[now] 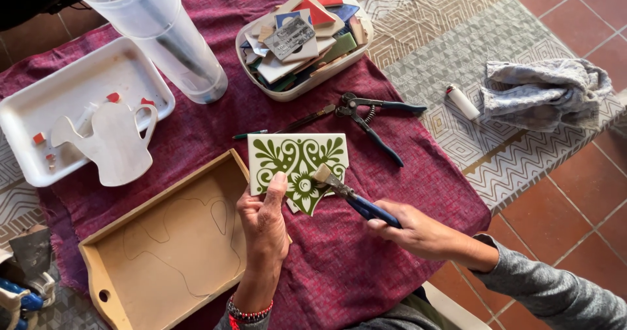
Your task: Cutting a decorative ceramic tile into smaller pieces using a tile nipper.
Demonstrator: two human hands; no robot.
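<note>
Gripping green-and-white patterned tile (pixel 295 162) with left hand (pixel 264 222), right hand (pixel 418 232) clenched on blue-handled tile nippers (pixel 349 196) biting tile's lower edge, wooden tray (pixel 166 248) left of tile

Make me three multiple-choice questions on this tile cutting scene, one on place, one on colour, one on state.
1. Where do the spare pliers lie?
A. in the wooden tray
B. on the red cloth beyond the tile
C. on the floor
2. What colour is the pattern on the tile?
A. blue
B. black
C. green
3. What is the right hand doing?
A. gripping the nippers at the tile
B. resting flat
C. holding the cup

Answers: 1 B, they rest on the cloth. 2 C, green scrolls on white. 3 A, the left hand steadies the tile.
</note>
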